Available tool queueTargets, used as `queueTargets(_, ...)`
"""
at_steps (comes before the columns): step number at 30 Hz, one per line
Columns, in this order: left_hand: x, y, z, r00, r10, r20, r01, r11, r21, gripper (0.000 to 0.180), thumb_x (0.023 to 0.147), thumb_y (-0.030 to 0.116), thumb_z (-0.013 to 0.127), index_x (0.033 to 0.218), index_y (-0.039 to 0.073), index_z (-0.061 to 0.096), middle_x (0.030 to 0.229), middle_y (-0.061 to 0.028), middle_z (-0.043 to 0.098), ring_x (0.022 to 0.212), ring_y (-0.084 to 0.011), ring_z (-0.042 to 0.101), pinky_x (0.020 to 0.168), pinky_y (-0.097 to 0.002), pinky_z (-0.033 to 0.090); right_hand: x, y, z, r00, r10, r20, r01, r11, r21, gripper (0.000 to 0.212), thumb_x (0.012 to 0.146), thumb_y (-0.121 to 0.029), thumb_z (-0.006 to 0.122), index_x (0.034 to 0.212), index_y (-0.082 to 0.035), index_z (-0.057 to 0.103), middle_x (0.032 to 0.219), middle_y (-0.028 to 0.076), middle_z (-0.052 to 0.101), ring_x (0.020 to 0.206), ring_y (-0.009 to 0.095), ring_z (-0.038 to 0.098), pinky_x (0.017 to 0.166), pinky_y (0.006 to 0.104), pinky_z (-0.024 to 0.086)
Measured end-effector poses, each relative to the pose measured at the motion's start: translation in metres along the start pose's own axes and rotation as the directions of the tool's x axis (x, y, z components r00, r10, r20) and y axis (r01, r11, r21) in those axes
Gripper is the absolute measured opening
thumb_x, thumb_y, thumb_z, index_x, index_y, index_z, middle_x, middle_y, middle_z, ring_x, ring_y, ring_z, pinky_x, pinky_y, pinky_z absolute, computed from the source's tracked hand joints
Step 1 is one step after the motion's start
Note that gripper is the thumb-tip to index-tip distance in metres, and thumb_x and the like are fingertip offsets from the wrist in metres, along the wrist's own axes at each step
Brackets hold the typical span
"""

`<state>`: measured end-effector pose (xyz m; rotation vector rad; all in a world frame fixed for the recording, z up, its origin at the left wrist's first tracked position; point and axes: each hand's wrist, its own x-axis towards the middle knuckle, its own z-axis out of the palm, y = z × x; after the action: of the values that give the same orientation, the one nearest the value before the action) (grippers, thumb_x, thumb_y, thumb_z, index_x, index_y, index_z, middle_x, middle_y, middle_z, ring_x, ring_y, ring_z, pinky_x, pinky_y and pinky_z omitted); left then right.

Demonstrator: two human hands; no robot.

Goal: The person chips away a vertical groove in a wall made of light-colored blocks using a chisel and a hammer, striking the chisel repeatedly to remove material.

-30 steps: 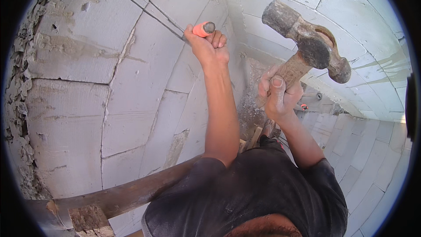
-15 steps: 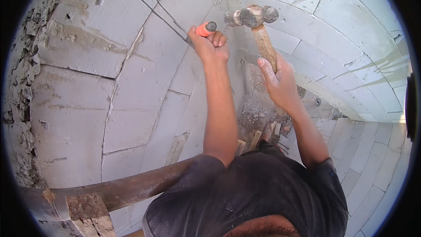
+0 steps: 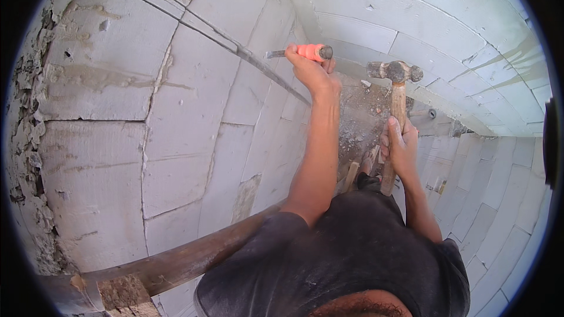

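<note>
My left hand (image 3: 317, 77) is wrapped round the orange grip of a chisel (image 3: 310, 52). Its metal blade points left toward the pale block wall (image 3: 191, 105), and its struck end faces right. A narrow groove (image 3: 258, 66) is cut slantwise across that wall, close to the blade; whether the tip touches the wall I cannot tell. To the right, my right hand (image 3: 402, 148) grips a ball-peen hammer (image 3: 399, 103) midway along its wooden handle. The hammer's dusty steel head is up, apart from the chisel.
Another block wall (image 3: 376, 6) rises ahead and to the right, meeting the left one in a corner. Rubble and dust (image 3: 358, 111) lie on the ground below, with wood scraps (image 3: 351, 175) and a pipe end (image 3: 432, 114). A thick round pole (image 3: 194, 258) crosses at lower left.
The hammer has swung down and right, away from the chisel, and stands more upright. My left hand has shifted right and lower, with the chisel turned so its blade shows.
</note>
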<state>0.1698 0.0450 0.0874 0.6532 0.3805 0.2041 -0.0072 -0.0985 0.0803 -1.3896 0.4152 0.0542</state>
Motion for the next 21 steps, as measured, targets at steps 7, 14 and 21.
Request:
queueTargets(7, 0.015, 0.031, -0.006, 0.999, 0.042, -0.028, -0.042, 0.999, -0.001, 0.034, 0.09, 0.039, 0.042, 0.071, 0.014, 0.031, 0.059, 0.0, 0.032, 0.048, -0.0135, 0.02, 0.046, -0.0297, 0.019, 0.002, 0.006, -0.014, 0.998, -0.009, -0.061, 0.006, 0.999, -0.053, 0.022, 0.102, -0.024, 0.051, 0.09, -0.006, 0.048, 0.063, -0.002, 0.046, 0.048, 0.006, 0.045, 0.04, 0.0233, 0.036)
queueTargets(14, 0.011, 0.036, -0.005, 0.989, 0.076, -0.126, -0.073, 0.997, 0.034, 0.031, 0.09, 0.037, 0.043, 0.072, 0.014, 0.031, 0.057, 0.0005, 0.031, 0.047, -0.0139, 0.02, 0.046, -0.0295, 0.018, -0.005, -0.005, -0.005, 0.998, 0.054, 0.011, -0.054, 0.998, -0.03, 0.021, 0.103, -0.026, 0.051, 0.098, -0.005, 0.049, 0.063, -0.003, 0.047, 0.048, 0.005, 0.044, 0.041, 0.0226, 0.036)
queueTargets(21, 0.017, 0.048, -0.007, 0.992, 0.064, -0.108, -0.056, 0.996, 0.072, 0.03, 0.09, 0.035, 0.043, 0.072, 0.014, 0.032, 0.057, 0.0012, 0.031, 0.047, -0.0125, 0.019, 0.045, -0.0282, 0.016, -0.001, -0.003, 0.003, 0.997, 0.025, 0.069, -0.022, 0.999, -0.045, 0.028, 0.102, -0.031, 0.052, 0.101, -0.003, 0.05, 0.062, -0.004, 0.046, 0.048, 0.005, 0.043, 0.042, 0.0225, 0.036)
